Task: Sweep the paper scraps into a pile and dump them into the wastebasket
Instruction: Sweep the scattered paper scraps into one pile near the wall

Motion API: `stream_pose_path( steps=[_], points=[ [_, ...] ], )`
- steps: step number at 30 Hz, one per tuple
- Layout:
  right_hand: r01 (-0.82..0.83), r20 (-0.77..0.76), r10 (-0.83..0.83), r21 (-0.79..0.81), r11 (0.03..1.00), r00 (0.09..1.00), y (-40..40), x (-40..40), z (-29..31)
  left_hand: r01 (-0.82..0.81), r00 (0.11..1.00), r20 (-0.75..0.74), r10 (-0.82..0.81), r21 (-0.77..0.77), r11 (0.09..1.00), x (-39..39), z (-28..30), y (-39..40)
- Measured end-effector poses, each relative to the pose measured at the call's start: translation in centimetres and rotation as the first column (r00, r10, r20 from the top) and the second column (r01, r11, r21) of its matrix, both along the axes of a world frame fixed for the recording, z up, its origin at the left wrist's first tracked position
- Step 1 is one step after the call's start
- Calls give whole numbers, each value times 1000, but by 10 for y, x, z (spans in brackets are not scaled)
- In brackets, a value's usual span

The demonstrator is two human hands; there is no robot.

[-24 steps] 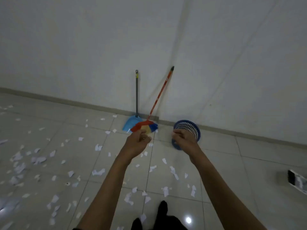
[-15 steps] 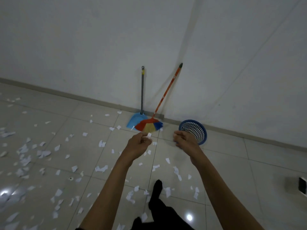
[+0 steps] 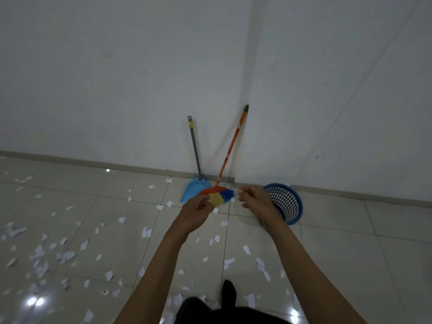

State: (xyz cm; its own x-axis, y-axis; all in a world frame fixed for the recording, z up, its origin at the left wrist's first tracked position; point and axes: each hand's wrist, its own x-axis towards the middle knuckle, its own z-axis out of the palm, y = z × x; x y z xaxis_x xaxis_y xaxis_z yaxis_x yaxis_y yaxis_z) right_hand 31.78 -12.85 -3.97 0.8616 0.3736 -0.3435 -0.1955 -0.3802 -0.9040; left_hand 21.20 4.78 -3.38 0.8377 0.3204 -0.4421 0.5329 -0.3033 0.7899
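Head view: left hand [image 3: 197, 212] pinching scrap [image 3: 215, 210]

Glossy tile floor [image 3: 350, 242], paper scraps [image 3: 146, 232], plastic mesh wastebasket [image 3: 286, 203]

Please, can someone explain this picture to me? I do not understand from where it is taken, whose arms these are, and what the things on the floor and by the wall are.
The picture comes from a camera worn on a person's head, looking forward and down, so the two bare arms are the wearer's own. There is no machine.

The left hand pinches a small white paper scrap. The right hand has curled fingers; whether it holds anything is hard to tell.

Many white paper scraps lie scattered on the tiled floor, mostly to the left.

Against the wall lean a broom with coloured bristles and a light blue dustpan with a grey handle. Right of them stands a blue mesh wastebasket.
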Motion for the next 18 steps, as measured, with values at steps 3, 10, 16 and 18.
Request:
stream_pose_path(
  steps=[3,10,16,18],
  points=[
    [0,-1,0,5,1000,1000,9,22,-5,12,1000,-1,-12,-3,1000,27,-1,5],
    [7,-61,-7,-2,1000,998,36,78,-15,13,999,-41,-14,-31,999,90,-12,31],
    [44,-59,-48,-76,996,997,70,155,-23,21,1000,-17,-22,-75,997,173,-17,68],
    [37,-43,-42,-110,993,998,82,181,-22,28,1000,-8,-28,-88,996,200,-18,82]
  ],
)
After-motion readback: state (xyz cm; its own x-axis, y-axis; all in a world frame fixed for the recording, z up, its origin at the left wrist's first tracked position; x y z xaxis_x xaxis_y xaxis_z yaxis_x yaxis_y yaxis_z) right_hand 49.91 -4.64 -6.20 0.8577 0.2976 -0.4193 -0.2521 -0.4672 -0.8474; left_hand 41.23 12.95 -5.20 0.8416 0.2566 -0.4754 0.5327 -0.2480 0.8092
